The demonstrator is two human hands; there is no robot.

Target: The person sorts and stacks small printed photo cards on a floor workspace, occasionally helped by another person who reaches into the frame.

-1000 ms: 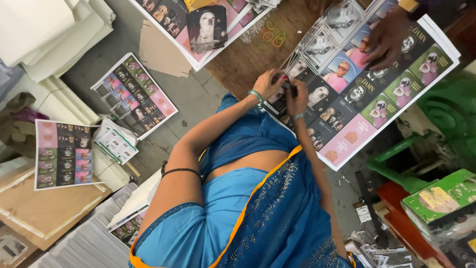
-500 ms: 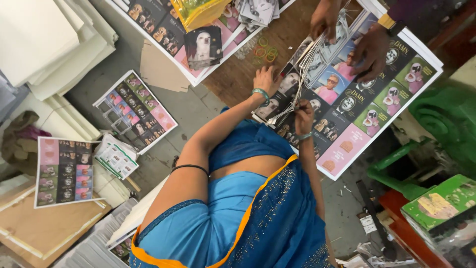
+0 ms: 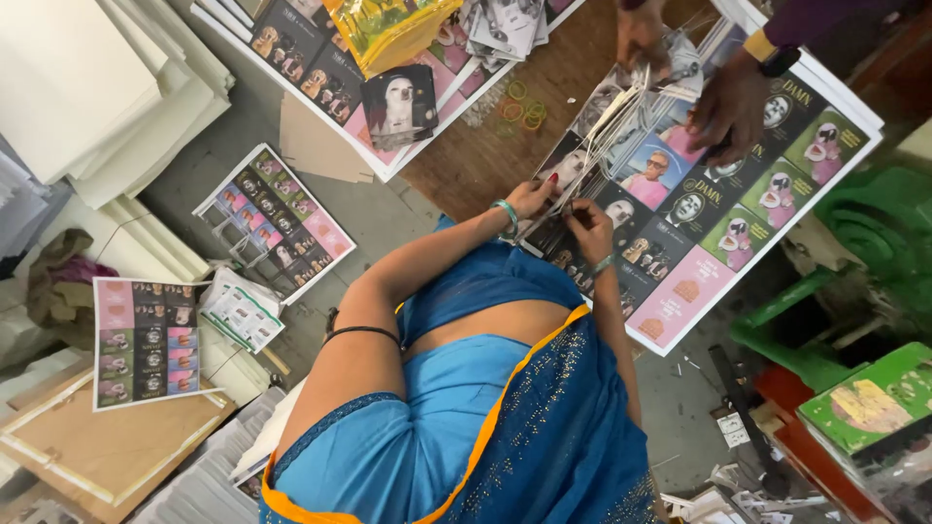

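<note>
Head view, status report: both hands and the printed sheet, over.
Left hand and right hand pinching edge of printed sheet on wooden table. Another person's hands on the same sheet, far side.

Large printed label sheet (image 3: 718, 223), a grid of pink, green and black panels, on the worktop right. Yellow glossy pouch (image 3: 388, 29) at top centre. Green rectangular box (image 3: 869, 398) lower right. Smaller pink-and-black label sheets (image 3: 146, 340) on the floor, left.

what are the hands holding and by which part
Both hands, left and right, pinch the near end of a thin stack of printed cards in their fingers. A co-worker's hands grip the far end.
</note>
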